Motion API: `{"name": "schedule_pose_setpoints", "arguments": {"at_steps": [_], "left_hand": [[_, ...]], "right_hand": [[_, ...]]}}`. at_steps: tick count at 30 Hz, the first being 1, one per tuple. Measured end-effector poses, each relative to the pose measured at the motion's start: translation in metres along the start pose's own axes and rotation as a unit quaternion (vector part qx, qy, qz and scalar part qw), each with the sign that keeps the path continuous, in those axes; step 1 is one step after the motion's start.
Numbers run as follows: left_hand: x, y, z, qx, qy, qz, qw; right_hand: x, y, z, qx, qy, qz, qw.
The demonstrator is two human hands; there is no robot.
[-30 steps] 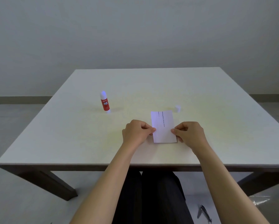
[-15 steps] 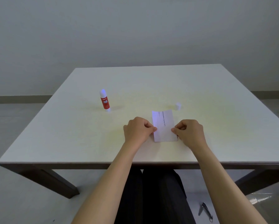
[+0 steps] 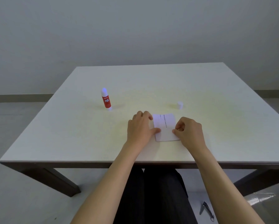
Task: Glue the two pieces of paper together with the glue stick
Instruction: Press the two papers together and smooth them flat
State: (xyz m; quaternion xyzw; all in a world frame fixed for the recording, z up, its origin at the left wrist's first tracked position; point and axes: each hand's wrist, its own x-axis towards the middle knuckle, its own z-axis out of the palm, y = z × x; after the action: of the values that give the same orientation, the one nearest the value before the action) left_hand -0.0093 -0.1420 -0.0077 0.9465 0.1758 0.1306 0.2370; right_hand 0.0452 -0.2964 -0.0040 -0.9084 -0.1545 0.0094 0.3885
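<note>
A small white paper (image 3: 165,129) with a line of print lies on the table near the front edge; I see one stacked sheet and cannot tell a second apart. Its far edge curls up slightly. My left hand (image 3: 140,126) grips its left side, thumb on top and fingers at the far left corner. My right hand (image 3: 189,131) is curled, pinching the right edge with thumb and forefinger. The red and white glue stick (image 3: 105,99) stands upright and uncapped to the far left of the hands. Its white cap (image 3: 180,105) sits just beyond the paper.
The white table (image 3: 151,81) has dark legs and stands before a plain wall. A small metal tool (image 3: 207,210) lies on the floor at the lower right, beside my dark-trousered legs.
My left hand has loosened from a fist and its fingers have reached to the paper's far left corner. The paper's far edge now curls up. My right hand has barely moved.
</note>
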Motion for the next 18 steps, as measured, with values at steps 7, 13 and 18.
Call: {"name": "schedule_pose_setpoints", "arguments": {"at_steps": [7, 13, 18], "left_hand": [[0.004, -0.017, -0.003, 0.087, -0.220, 0.149, 0.960], [0.006, -0.022, -0.001, 0.119, -0.240, 0.146, 0.952], [0.009, -0.037, -0.012, 0.132, -0.235, 0.133, 0.954]], "right_hand": [[-0.001, 0.001, 0.003, -0.013, 0.014, 0.007, 1.000], [-0.010, 0.005, 0.010, -0.100, 0.060, -0.005, 0.993], [-0.021, 0.000, 0.022, -0.163, 0.072, -0.088, 0.980]]}}
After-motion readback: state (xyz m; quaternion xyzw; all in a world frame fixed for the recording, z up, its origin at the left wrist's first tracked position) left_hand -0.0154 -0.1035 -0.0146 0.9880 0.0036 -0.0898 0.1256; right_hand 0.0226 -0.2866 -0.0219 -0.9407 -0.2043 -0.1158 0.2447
